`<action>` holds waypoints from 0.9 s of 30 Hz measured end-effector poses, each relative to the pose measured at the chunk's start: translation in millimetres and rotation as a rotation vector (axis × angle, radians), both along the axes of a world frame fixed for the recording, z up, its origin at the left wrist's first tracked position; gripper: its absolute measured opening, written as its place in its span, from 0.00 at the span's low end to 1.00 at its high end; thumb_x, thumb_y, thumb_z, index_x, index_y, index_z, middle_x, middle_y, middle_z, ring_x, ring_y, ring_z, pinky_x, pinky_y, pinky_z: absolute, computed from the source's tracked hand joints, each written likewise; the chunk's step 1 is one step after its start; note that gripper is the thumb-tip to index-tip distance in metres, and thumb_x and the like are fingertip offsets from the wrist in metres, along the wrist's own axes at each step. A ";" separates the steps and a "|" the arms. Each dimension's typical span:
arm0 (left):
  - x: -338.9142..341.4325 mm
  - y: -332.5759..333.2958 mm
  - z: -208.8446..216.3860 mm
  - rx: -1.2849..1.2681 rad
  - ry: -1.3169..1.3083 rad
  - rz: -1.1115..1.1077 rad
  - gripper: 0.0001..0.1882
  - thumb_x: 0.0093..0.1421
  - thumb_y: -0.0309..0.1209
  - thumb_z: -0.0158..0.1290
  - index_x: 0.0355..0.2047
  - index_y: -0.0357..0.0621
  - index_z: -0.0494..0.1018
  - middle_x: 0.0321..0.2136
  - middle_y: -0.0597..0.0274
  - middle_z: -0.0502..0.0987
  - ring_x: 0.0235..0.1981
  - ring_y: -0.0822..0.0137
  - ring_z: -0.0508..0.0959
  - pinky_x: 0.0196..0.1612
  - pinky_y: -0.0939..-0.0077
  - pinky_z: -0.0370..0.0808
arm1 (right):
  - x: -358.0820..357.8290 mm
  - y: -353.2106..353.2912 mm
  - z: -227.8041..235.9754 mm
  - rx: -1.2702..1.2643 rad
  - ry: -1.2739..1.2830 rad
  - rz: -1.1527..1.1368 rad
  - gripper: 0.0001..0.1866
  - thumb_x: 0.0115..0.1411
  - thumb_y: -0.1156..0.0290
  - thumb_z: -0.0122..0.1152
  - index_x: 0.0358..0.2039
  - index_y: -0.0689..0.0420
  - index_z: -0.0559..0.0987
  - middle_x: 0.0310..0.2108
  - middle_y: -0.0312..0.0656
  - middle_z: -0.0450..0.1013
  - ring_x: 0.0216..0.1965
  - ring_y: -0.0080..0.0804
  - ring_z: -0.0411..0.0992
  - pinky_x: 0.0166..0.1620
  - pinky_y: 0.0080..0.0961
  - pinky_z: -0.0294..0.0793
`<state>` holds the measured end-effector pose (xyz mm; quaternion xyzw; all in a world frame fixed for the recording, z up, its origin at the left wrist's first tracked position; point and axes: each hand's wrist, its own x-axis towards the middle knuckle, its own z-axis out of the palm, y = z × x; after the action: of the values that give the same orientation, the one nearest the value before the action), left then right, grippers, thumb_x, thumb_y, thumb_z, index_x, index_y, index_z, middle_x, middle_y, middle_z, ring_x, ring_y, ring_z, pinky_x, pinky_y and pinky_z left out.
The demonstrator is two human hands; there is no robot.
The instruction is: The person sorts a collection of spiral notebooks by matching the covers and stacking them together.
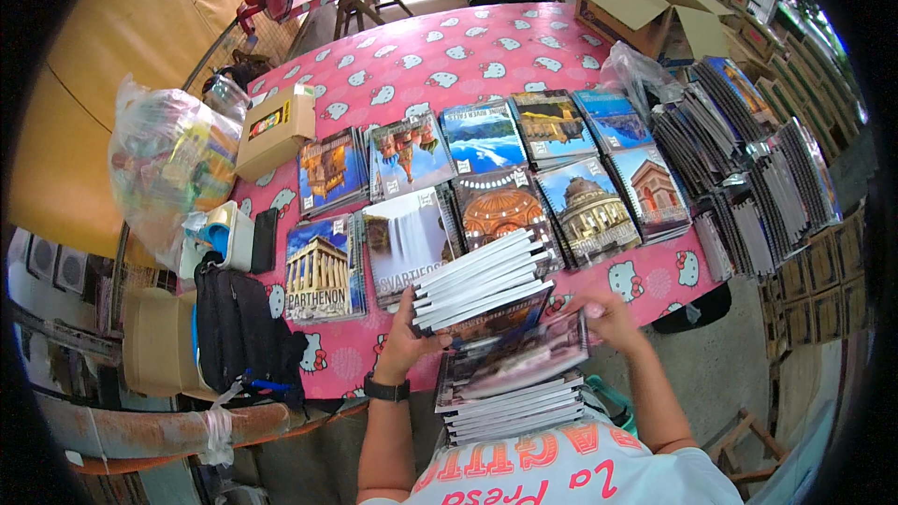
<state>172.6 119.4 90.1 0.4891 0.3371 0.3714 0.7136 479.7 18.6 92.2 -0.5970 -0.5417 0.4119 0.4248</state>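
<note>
My left hand [408, 340] is closed around the left edge of a stack of spiral notebooks [482, 282], fanned so their white page edges show, propped at the table's near edge. Just right of it, my right hand [606, 320] pinches the corner of a notebook [524, 355] with a dark pinkish picture cover, slightly blurred. Below that one, against my body, lies another stack of notebooks [514, 409]. Beyond my hands, two rows of picture-cover notebooks lie face up, including one with a temple [320, 266], one with a waterfall [404, 241] and one with a red dome [505, 210].
A pink patterned tablecloth [374, 65] covers the table. Dense notebook piles [697, 136] stand at the right. On the left are a clear plastic bag [173, 154], a small carton [274, 131] and a black bag [241, 327]. An open cardboard box [627, 14] sits far right.
</note>
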 end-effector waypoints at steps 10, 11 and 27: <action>-10.2 6.2 -24.3 0.076 -0.080 -0.010 0.57 0.37 0.41 0.65 0.59 0.34 0.40 0.56 0.56 0.54 0.57 0.63 0.54 0.59 0.71 0.48 | -72.0 47.6 138.1 0.625 -0.886 0.683 0.09 0.45 0.70 0.52 0.29 0.55 0.74 0.27 0.35 0.67 0.34 0.30 0.67 0.36 0.28 0.66; -8.2 10.2 -18.5 0.122 -0.099 -0.091 0.57 0.37 0.39 0.65 0.59 0.34 0.39 0.56 0.55 0.55 0.57 0.62 0.56 0.58 0.70 0.50 | -88.2 51.2 135.0 0.637 -0.947 0.754 0.09 0.46 0.69 0.51 0.28 0.56 0.74 0.27 0.35 0.67 0.35 0.30 0.67 0.36 0.28 0.66; 7.1 13.1 -6.4 0.160 0.088 0.065 0.54 0.32 0.28 0.66 0.58 0.41 0.46 0.50 0.58 0.62 0.52 0.65 0.61 0.55 0.72 0.57 | -154.3 40.9 78.5 0.271 -0.434 1.312 0.19 0.55 0.61 0.52 0.44 0.57 0.68 0.41 0.49 0.66 0.44 0.46 0.64 0.45 0.38 0.67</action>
<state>179.7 132.5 83.7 0.5491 0.3532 0.3982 0.6443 325.5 59.5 170.7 -0.1574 -0.9090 0.3836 0.0417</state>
